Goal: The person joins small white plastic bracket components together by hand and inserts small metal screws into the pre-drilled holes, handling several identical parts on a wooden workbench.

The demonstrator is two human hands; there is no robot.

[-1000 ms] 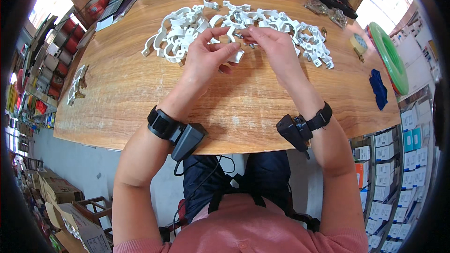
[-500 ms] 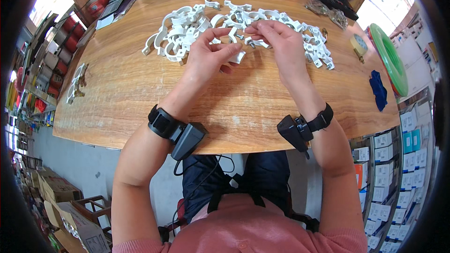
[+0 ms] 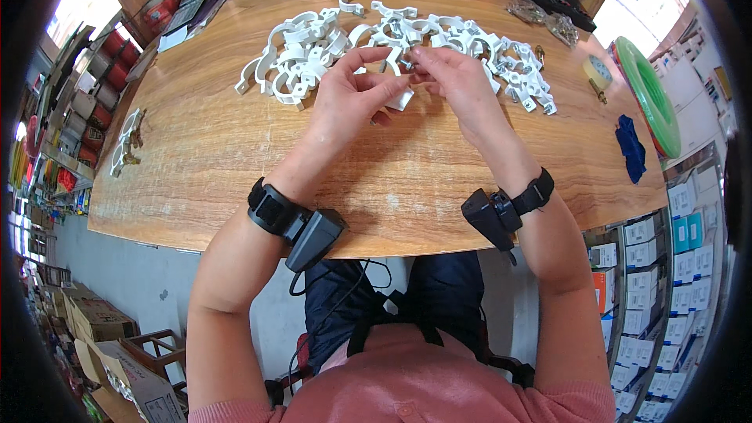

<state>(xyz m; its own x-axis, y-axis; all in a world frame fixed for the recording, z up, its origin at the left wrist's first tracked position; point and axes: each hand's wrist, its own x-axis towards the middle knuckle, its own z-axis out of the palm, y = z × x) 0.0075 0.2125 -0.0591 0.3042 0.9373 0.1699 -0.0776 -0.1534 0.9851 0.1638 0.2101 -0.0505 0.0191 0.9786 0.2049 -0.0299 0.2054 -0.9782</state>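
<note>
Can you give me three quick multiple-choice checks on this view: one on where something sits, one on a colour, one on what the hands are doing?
1. Where does the blue cloth lie on the table?
A. near its right edge
B. near its left edge
C. under the hands

2. What colour are the clips in the pile of clips beyond the hands?
A. black
B. white
C. orange

3. How are the hands placed?
A. both flat on the table
B. the left hand and right hand meet on a white clip
C. one hangs below the table

Answers:
1 A, the cloth lies by the right edge, next to the green ring.
2 B, every clip in the pile is white.
3 B, fingertips of both hands close on the one clip, held above the wood.
</note>
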